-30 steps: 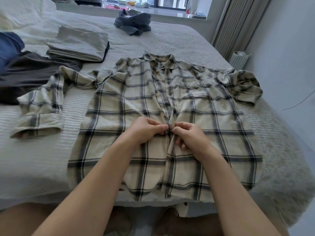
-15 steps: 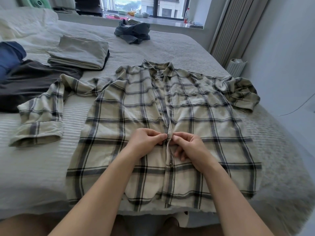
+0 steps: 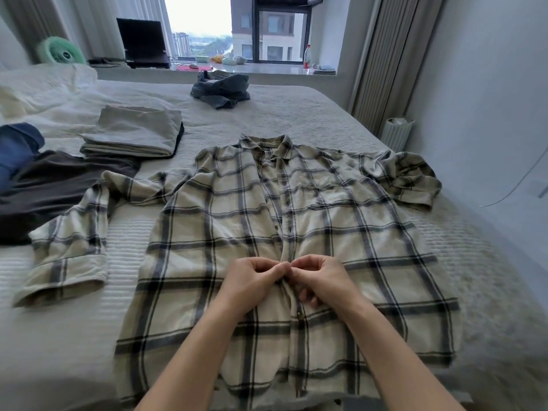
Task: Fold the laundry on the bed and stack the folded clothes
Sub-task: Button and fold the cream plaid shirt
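both hands (image 3: pixel 289 277) pinching plaid shirt (image 3: pixel 225 221) placket

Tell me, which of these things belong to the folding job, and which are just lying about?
Part of the job:
plaid shirt, pinched at its front by left hand and right hand
folded beige stack
dark garment
crumpled grey clothes
blue garment

Just lying about:
green fan
laptop
red-capped bottle

Folded stack (image 3: pixel 133 134) lies left-behind the shirt (image 3: pixel 296 232) on the bed (image 3: pixel 296 114).
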